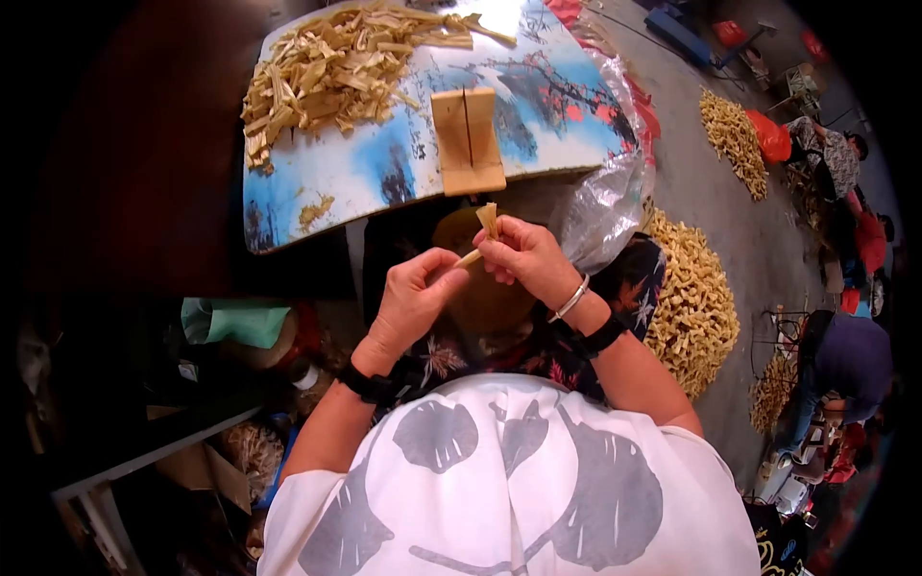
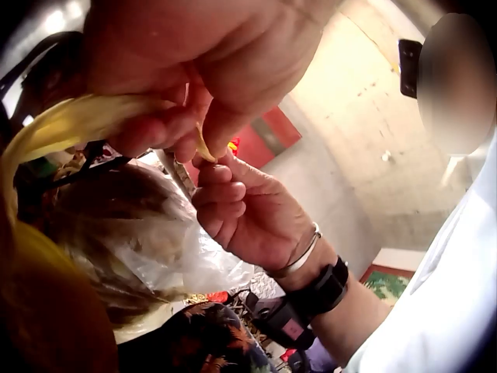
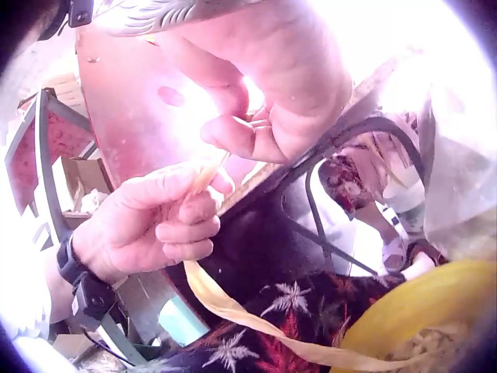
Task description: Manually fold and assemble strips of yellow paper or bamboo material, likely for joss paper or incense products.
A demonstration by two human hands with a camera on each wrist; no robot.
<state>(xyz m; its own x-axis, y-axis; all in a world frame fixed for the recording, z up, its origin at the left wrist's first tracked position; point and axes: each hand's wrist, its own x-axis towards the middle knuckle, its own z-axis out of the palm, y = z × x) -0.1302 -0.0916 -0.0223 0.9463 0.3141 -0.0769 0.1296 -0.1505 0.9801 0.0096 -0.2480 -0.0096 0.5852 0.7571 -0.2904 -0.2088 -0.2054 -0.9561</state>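
Observation:
Both hands meet in front of the chest, over the lap. My left hand [image 1: 415, 296] pinches a pale yellow strip [image 3: 233, 311], its long tail hanging down to a yellow basin [image 3: 380, 318] in the right wrist view. Thumb and fingers of my right hand [image 1: 534, 259] pinch the same strip close by, and a folded, flared end [image 1: 488, 219] sticks up above the fingertips. In the left wrist view a thin piece of the strip [image 2: 204, 144] spans between the two hands' fingertips. The strip looks like dried, flexible plant or food matter; its exact kind cannot be told.
Ahead lies a painted board [image 1: 384, 178] bearing a heap of yellow strips [image 1: 331, 72] and a slotted wooden stand [image 1: 468, 144]. Clear plastic [image 1: 605, 211] hangs at its right edge. Piles of small yellow pieces [image 1: 693, 302] cover the floor at right, with people beyond.

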